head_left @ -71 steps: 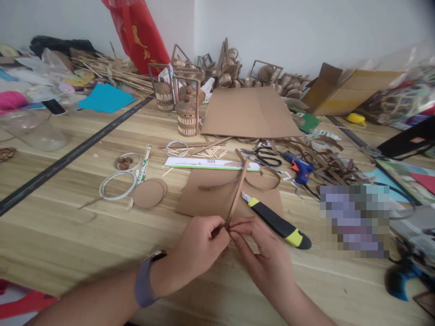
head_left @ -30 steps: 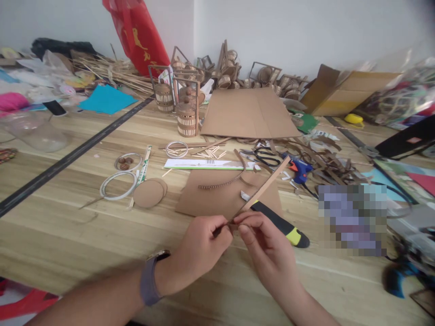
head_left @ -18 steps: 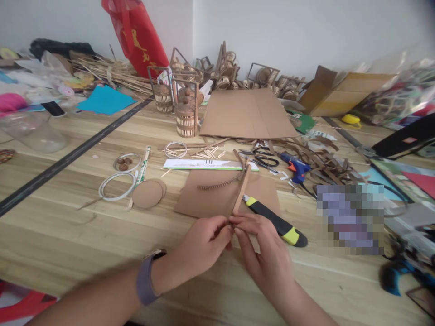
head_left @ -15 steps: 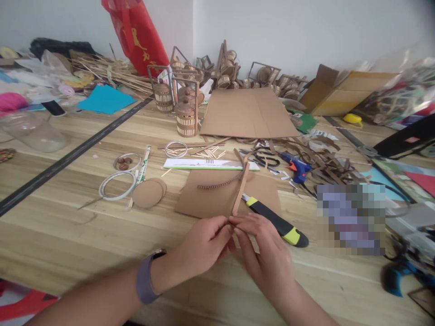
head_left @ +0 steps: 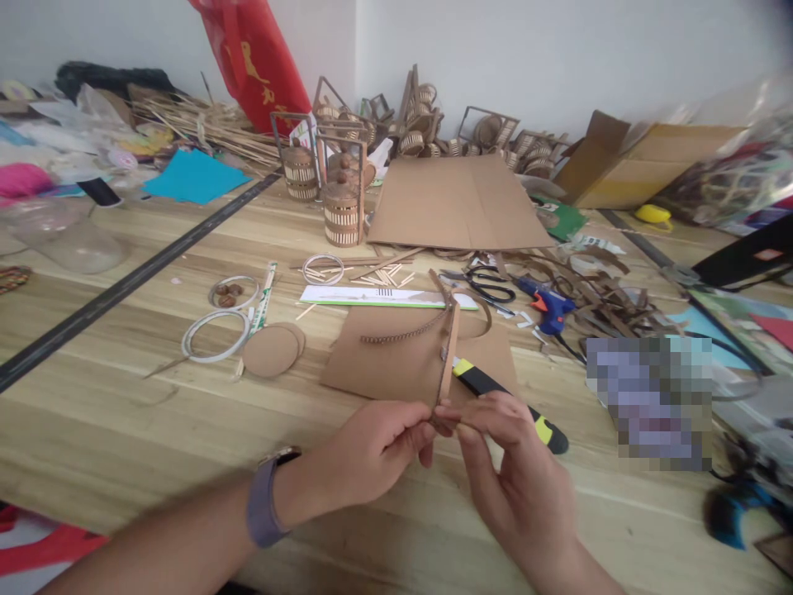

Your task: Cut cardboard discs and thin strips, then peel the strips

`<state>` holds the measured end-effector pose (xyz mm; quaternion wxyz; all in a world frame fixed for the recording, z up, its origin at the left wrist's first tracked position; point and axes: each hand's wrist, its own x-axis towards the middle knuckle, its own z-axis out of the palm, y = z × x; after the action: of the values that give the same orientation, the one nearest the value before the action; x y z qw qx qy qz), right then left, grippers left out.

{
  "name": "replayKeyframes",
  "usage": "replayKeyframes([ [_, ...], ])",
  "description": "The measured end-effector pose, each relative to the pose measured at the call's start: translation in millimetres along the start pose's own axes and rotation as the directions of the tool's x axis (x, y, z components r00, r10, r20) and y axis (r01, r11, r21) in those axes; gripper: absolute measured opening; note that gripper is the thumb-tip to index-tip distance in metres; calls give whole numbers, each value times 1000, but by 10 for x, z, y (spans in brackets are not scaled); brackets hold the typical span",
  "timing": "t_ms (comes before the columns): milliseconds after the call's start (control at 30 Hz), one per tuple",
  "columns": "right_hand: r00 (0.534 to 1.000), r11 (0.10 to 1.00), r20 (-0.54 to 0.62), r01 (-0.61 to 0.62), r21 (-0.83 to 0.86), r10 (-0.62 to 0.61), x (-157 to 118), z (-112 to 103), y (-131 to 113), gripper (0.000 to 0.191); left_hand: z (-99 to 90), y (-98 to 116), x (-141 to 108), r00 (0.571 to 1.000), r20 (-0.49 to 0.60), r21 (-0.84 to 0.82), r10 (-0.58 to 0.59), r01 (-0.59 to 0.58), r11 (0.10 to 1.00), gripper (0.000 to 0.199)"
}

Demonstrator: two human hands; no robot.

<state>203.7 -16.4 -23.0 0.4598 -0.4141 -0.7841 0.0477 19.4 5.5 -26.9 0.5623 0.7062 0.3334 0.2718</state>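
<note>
My left hand (head_left: 375,450), with a lavender watch band on its wrist, pinches the near end of a narrow brown cardboard strip (head_left: 452,347). On the right of that end, my right hand (head_left: 517,475) has thumb and fingers closed on the same strip, which seems bent there; the fingers partly hide it. The strip reaches away from me over a cardboard sheet (head_left: 356,347). A ridged, curled cardboard strip (head_left: 402,334) lies across that sheet. Beside my right hand is a black-and-yellow utility knife (head_left: 480,382), partly covered by the fingers.
Cardboard discs (head_left: 271,349) and tape rolls (head_left: 215,336) lie to the left. Beyond the sheet are a white ruler-like strip (head_left: 384,296), scissors (head_left: 492,285) and a blue glue gun (head_left: 550,310). Small model buckets (head_left: 342,216) stand farther back near a large cardboard sheet (head_left: 458,202).
My right hand has shifted rightward, away from the left, its fingers sliding along or bending the strip's near end. The strip leans slightly farther right; the view has moved a little.
</note>
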Motion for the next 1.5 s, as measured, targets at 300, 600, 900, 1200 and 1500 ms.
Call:
replayKeyframes([
  [300,989,984,11,146,-98,-146,25,39,-2,15,79,-20,-11,995,-29,-178,-92,85,980,42],
  [600,998,999,-52,-45,20,46,-56,54,12,9,55,17,-46,999,-37,-16,-34,34,999,35],
  [900,998,998,-31,50,40,-49,-45,46,9,14,60,-10,-19,999,-8,-167,-44,42,985,36],
  [1200,993,991,0,117,-63,-118,-1,63,15,22,114,-81,-30,994,-40,-222,-101,90,971,44],
  [1500,976,967,-68,-193,166,206,-76,28,-13,9,45,0,-38,999,-2,-45,41,-41,998,37],
])
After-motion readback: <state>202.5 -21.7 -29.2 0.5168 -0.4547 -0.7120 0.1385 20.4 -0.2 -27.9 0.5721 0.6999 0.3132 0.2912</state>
